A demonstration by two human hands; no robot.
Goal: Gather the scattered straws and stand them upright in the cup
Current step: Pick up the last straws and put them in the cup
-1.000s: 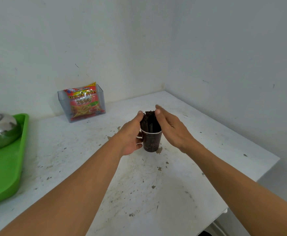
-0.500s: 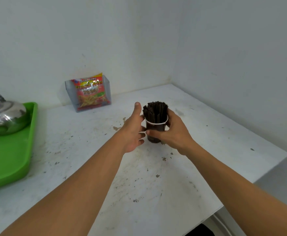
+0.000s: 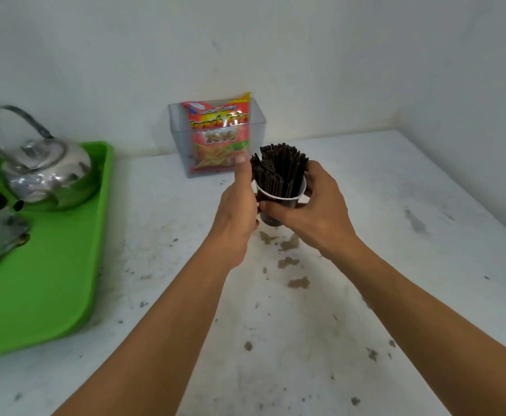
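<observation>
Your right hand (image 3: 318,208) has dropped from the straws' (image 3: 278,166) tops to wrap the cup (image 3: 271,220) at twelve o'clock. Your left hand (image 3: 236,208) grips its nine o'clock side. With the straws upright, the task looks finished.

Dark brown straws (image 3: 278,172), dark white-rimmed cup (image 3: 269,220), green tray (image 3: 50,280), silver kettle (image 3: 44,172).
</observation>
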